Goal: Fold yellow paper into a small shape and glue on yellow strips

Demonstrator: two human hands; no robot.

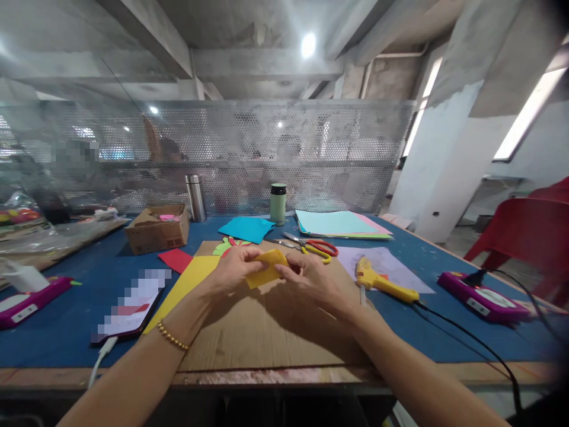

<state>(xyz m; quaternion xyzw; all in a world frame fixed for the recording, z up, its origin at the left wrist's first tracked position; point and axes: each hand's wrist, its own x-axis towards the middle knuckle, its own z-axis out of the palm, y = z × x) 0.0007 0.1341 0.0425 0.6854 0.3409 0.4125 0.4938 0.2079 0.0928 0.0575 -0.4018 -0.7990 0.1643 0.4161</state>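
Above cardboard (pixel 267 335), yellow paper (pixel 267 270), long axis left-right

Left hand: left hand (pixel 234 268) pinches the left end of a folded yellow paper piece (pixel 267 267), fingers curled on it.
Right hand: right hand (pixel 313 281) grips the paper's right end.
Under the hands: brown cardboard sheet (pixel 267 332).
Beyond the right hand: scissors (pixel 313 245).
Right of it: yellow glue gun (pixel 382 281).
Left of the left hand: phone (pixel 128 305).
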